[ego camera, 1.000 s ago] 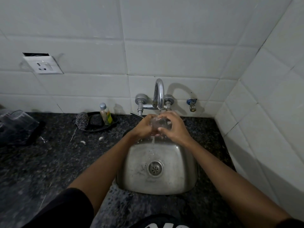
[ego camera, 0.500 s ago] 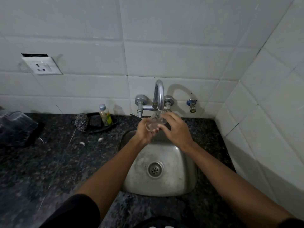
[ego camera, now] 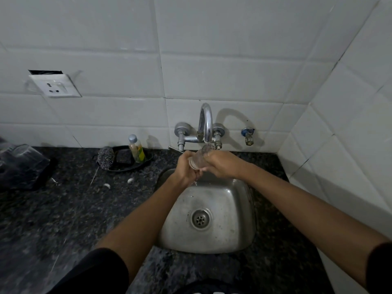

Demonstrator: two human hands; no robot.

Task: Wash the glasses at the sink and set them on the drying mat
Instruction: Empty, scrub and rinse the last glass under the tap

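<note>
Centre of frame: left hand (ego camera: pixel 184 168) and right hand (ego camera: pixel 223 164) both grip a tilted clear glass (ego camera: pixel 199 157) beneath the tap (ego camera: pixel 205 124), above the steel sink (ego camera: pixel 212 219).

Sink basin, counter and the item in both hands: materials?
Sink basin: likely stainless steel, brushed, dull grey sheen with water marks. Counter: looks like polished dark granite, light speckles. Glass, held by left hand and right hand: clear, see-through; glass or plastic, cannot tell.

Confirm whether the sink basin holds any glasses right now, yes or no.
No: the sink basin shows only bare steel and its drain, and the one glass at the sink is held above it in both hands under the tap.
</note>
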